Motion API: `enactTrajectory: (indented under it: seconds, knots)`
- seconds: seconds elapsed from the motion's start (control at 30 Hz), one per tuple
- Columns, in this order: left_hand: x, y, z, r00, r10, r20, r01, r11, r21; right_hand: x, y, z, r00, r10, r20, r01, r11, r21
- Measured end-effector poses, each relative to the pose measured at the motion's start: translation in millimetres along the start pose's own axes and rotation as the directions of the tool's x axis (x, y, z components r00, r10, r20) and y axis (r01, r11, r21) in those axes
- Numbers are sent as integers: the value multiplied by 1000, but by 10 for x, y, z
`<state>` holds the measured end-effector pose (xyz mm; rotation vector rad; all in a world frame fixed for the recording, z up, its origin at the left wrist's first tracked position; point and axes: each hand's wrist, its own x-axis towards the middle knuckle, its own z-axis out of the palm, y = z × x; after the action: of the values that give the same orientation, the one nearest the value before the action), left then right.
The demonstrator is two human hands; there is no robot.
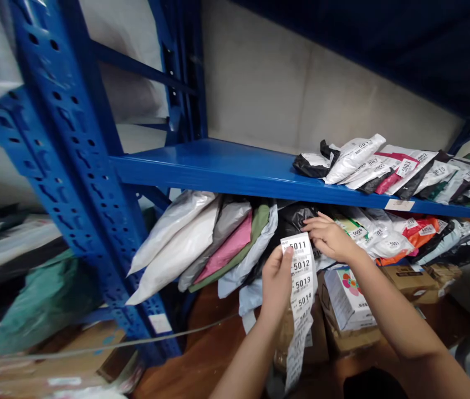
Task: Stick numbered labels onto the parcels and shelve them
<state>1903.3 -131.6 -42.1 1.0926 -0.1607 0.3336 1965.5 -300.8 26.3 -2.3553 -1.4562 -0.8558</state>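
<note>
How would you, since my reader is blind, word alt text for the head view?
A person's left hand holds a long strip of numbered labels, 5011 at the top, while the right hand reaches to a black package among parcels beneath a blue shelf. Labelled parcels also line the shelf's right side.

The label strip blurs toward its lower end.

left hand and right hand both bare; left forearm and right forearm also bare as far as visible, smooth, tapering toward the hands; black rounded patch low between the forearms, can't tell if it's clothing, footwear or something else
</note>
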Motion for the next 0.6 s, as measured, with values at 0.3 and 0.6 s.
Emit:
enactTrajectory:
  seconds: [0.3,0.6]
  knots:
    - [380,-256,139,972,-171,-159,123,955,-270,88,-68,122,895,440,-70,-403,867,292]
    - [338,-149,146,981,-191,-25,174,932,-318,225,-113,274,768,626,-135,-543,749,379]
